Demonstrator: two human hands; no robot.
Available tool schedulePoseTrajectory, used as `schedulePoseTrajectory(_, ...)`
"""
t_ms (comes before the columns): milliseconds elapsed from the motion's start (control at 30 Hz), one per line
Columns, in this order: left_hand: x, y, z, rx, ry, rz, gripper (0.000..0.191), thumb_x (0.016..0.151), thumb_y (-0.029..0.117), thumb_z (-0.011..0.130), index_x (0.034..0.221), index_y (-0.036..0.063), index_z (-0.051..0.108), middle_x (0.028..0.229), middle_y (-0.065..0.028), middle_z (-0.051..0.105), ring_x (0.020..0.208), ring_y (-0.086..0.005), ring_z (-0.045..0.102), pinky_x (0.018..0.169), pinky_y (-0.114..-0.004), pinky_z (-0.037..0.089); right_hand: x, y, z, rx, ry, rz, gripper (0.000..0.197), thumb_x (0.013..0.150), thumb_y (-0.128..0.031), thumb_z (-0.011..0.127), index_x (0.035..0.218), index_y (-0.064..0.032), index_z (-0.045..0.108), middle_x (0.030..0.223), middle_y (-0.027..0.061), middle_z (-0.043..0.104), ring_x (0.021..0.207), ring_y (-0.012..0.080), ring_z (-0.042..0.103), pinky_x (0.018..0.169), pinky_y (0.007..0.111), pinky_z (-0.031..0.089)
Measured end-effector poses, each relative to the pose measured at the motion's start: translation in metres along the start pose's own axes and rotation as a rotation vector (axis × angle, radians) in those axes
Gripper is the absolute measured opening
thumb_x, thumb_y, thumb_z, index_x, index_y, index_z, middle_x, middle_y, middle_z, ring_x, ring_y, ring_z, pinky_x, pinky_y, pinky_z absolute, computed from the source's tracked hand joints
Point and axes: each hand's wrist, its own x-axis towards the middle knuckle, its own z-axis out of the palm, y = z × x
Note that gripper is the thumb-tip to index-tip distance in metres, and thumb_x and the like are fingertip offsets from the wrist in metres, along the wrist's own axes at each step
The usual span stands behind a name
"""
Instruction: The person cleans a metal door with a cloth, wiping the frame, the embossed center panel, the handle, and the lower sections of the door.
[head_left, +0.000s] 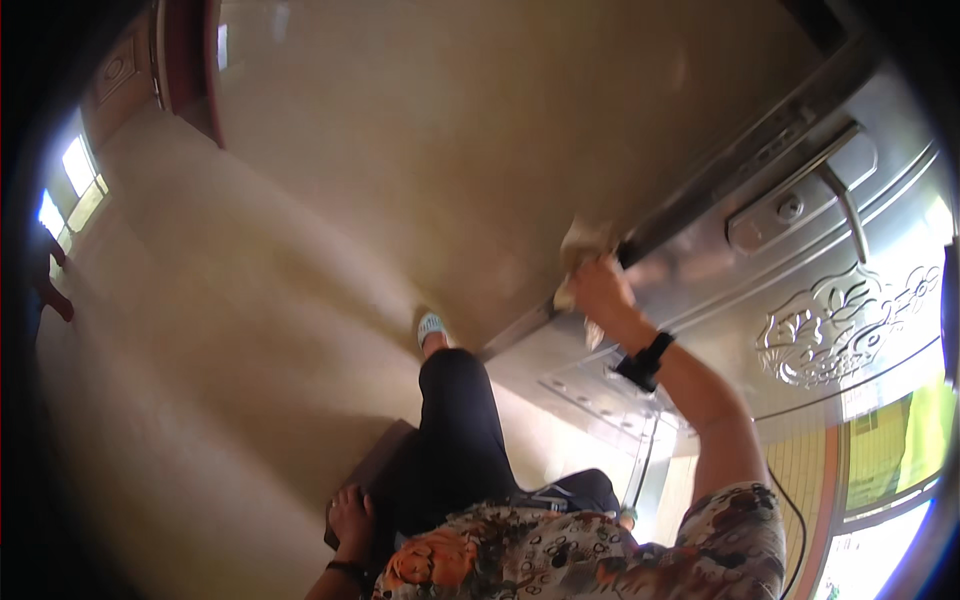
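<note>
A light cloth (581, 244) is bunched in my right hand (604, 292), which presses it against the edge of an embossed metal door (697, 277). A lever handle (847, 210) and a lock plate (780, 210) sit on the door's face, farther along from the hand. My left hand (351, 514) rests on a dark, flat-sided object (379, 454) beside my leg; its fingers hold nothing that I can see. The cloth's far end and the fingertips of my right hand are blurred.
The smooth tan floor (262, 300) spreads to the left, with my slippered foot (431, 328) on it. Dark red furniture (195, 75) stands at the upper left. Another person's feet (56, 296) show at the far left. A thin cable (795, 510) hangs behind my right arm.
</note>
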Motion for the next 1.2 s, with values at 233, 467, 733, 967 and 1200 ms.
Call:
schedulePoseTrajectory(233,0.013,-0.018,-0.029,-0.169,-0.296,0.057,0.036,0.086,0.036,0.061,0.106,0.0069,0.06,0.103,-0.0168,0.062,0.097,-0.0374,0.059,0.084,-0.047,0.047,0.069,0.038,-0.04,0.312,0.491,0.188,0.016,0.07,-0.016,0.065,0.085,-0.0131,0.066,0.086,0.0048,0.065,0.089,0.0236,0.062,0.08,0.039,0.046)
schedulePoseTrajectory(467,0.025,-0.006,-0.069,-0.212,-0.507,-0.065,0.039,0.091,0.041,0.052,0.111,0.0092,0.061,0.112,-0.0199,0.059,0.107,-0.039,0.054,0.089,-0.052,0.043,0.119,0.24,-0.193,0.289,1.017,1.026,0.036,0.082,-0.017,0.063,0.118,-0.0137,0.059,0.129,0.0137,0.051,0.115,0.0346,0.049,0.094,0.05,0.041)
schedulePoseTrajectory(733,0.021,0.004,-0.074,-0.347,-0.233,0.004,0.031,0.089,0.034,0.055,0.1,0.006,0.061,0.099,-0.0203,0.061,0.094,-0.0399,0.056,0.081,-0.05,0.045,0.224,0.244,-0.137,0.031,0.889,0.957,0.07,0.085,-0.035,0.063,0.146,-0.0178,0.035,0.133,0.0176,0.049,0.114,0.0384,0.051,0.1,0.062,0.034)
schedulePoseTrajectory(967,0.009,-0.009,-0.048,-0.208,-0.278,-0.027,0.038,0.084,0.038,0.062,0.105,0.0062,0.064,0.099,-0.0178,0.063,0.096,-0.0374,0.06,0.082,-0.047,0.049,0.27,0.123,-0.087,0.071,0.752,0.251,0.061,0.085,-0.033,0.062,0.142,-0.0198,0.043,0.138,0.0096,0.05,0.129,0.0324,0.043,0.11,0.053,0.029)
schedulePoseTrajectory(1200,0.01,-0.013,-0.034,-0.114,-0.16,0.086,0.037,0.084,0.042,0.061,0.099,0.0077,0.064,0.093,-0.0126,0.064,0.09,-0.0322,0.062,0.077,-0.043,0.05,0.28,0.123,-0.035,0.407,0.869,0.152,0.047,0.087,-0.028,0.06,0.131,-0.0118,0.052,0.135,0.0101,0.052,0.127,0.0319,0.046,0.11,0.045,0.034)
